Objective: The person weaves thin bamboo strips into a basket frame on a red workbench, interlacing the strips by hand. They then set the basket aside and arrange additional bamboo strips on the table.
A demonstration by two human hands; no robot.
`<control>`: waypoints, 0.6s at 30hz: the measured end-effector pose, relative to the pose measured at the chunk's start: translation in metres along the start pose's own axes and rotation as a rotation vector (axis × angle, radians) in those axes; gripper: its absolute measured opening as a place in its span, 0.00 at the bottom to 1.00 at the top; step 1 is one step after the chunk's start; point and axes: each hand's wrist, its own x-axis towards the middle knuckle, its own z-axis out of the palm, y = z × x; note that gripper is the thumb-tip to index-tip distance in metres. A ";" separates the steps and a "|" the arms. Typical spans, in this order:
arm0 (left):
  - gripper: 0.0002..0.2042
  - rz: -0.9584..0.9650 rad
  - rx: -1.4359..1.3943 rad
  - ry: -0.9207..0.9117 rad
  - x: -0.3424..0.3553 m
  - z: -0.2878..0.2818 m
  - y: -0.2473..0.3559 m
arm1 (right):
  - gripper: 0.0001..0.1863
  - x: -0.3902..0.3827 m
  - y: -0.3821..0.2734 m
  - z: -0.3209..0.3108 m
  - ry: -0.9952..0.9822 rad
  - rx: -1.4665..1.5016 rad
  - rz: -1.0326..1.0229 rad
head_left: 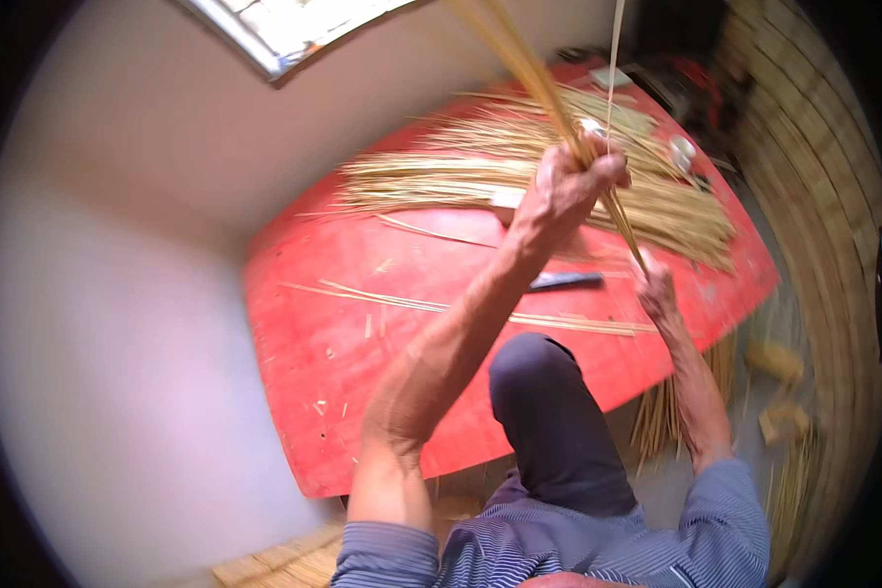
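My left hand (568, 186) is raised over the red table (314, 343) and closed around a bunch of thin bamboo strips (519, 59) that slant up to the top edge, blurred by motion. My right hand (654, 289) sits lower, near the table's front right, pinching the lower ends of the same strips. Behind the hands a wide heap of pale strips (441, 171) lies across the far half of the table.
A dark knife (566, 281) lies on the table between my arms. A few loose long strips (382, 297) and chips lie on the red surface. A woven bamboo mat (813, 167) curves along the right. More strips stand below the table's right edge.
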 end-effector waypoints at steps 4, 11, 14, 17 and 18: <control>0.06 -0.045 -0.534 0.223 -0.067 -0.060 -0.026 | 0.07 -0.010 0.003 0.013 -0.279 -0.139 0.005; 0.07 -0.147 -0.818 0.893 -0.226 -0.121 -0.184 | 0.05 -0.073 0.045 0.064 -0.699 -0.229 -0.092; 0.07 -0.277 -0.909 1.035 -0.280 -0.108 -0.252 | 0.06 -0.104 0.073 0.078 -0.893 -0.251 -0.050; 0.08 -0.433 -0.947 1.128 -0.318 -0.090 -0.294 | 0.05 -0.123 0.090 0.084 -1.014 -0.266 -0.048; 0.08 -0.438 -0.974 1.147 -0.328 -0.083 -0.306 | 0.05 -0.128 0.094 0.087 -1.044 -0.270 -0.048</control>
